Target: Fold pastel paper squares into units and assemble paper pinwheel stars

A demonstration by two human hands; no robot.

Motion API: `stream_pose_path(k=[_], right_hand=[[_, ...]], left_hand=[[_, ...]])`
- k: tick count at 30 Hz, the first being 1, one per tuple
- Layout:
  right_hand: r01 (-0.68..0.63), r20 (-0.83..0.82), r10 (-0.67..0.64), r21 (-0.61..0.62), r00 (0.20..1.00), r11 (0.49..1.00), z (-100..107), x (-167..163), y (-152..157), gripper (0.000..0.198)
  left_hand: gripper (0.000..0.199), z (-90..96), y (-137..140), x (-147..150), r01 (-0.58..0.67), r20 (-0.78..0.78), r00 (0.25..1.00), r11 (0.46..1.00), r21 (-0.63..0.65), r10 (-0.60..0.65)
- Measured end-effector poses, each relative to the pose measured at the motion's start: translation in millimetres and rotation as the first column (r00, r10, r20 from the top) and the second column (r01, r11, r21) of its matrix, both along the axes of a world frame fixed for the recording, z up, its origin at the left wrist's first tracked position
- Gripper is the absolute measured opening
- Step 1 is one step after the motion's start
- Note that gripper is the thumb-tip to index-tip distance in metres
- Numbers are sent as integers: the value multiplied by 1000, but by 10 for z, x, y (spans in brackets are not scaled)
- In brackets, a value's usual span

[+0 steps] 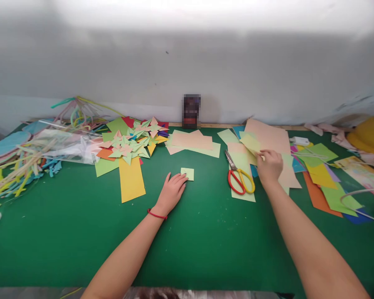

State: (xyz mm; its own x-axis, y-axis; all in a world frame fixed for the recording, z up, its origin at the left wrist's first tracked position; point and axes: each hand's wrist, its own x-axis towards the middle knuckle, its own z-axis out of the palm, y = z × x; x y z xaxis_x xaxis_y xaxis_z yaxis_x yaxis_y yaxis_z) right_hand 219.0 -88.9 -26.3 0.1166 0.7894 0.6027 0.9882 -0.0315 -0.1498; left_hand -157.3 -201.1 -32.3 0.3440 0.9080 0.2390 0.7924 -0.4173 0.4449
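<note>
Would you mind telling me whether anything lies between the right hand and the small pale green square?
Yes: the scissors lie between the right hand and the pale green square, on top of pale paper.

Glare bleaches the upper wall [187, 70], a soft shadow falls right of the pixelated upright object [191, 111], slight blur softens the pale paper [250, 142] at the right hand [269, 166], and wide-angle stretching affects the side edges.

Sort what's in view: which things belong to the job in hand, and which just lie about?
Likely in use: small pale square, touched by left hand; pale sheet, held by right hand; scissors; folded paper pieces.
Likely lying about: plastic bag; thin strips; white block.
</note>
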Motion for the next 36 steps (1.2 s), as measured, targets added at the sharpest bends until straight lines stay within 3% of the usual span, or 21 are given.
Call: stream_pose_path(k=[3, 10, 12, 15, 17, 19, 22, 23, 26, 29, 32, 36], right_hand=[[65, -141, -59, 39, 988, 997, 71, 71, 70, 21], [22, -392, -1, 49, 920, 999, 155, 120, 47, 33], [60, -458, -20, 74, 889, 995, 138, 70, -54, 35], [88, -553, -7, 120, 833, 989, 87, -68, -246, 37], [84, -573, 7, 133, 819, 988, 39, -184, -365, 36], [71, -604, 8, 107, 797, 992, -15, -294, -460, 36], [45, -597, 18, 90, 802, 995, -85, -410, -552, 35], [28, -602, 33, 93, 797, 995, -99, -432, -572, 35], [-36, -621, 69, 66, 781, 997, -113, -451, -608, 36], [-53, -636, 14, -42, 772, 998, -99, -425, -608, 39], [-101, -619, -25, -167, 785, 981, -75, -395, -586, 47], [-160, -553, -42, -311, 832, 937, -28, -383, -566, 46]], left_hand=[[30, 7, -4, -2, -1, 6, 1000, 1000, -2, 1], [30, 114, -1, 108, -82, 148, 987, 992, 93, 68], [31, 156, 10, 227, -39, 260, 965, 998, 41, 27], [32, 212, 69, 524, 71, 445, 895, 985, -159, 8], [33, 238, 162, 806, 159, 583, 812, 947, -278, 35], [34, 246, 304, 1141, 282, 699, 708, 868, -409, 100], [35, 214, 569, 1680, 471, 767, 562, 642, -605, 310], [33, 196, 656, 1849, 471, 757, 538, 612, -635, 370], [28, 146, 872, 2260, 487, 759, 473, 585, -649, 448], [26, 122, 1002, 2487, 492, 738, 467, 550, -675, 488], [19, 104, 1081, 2562, 478, 713, 475, 529, -701, 516], [17, 56, 1159, 2554, 487, 734, 481, 550, -678, 480]])
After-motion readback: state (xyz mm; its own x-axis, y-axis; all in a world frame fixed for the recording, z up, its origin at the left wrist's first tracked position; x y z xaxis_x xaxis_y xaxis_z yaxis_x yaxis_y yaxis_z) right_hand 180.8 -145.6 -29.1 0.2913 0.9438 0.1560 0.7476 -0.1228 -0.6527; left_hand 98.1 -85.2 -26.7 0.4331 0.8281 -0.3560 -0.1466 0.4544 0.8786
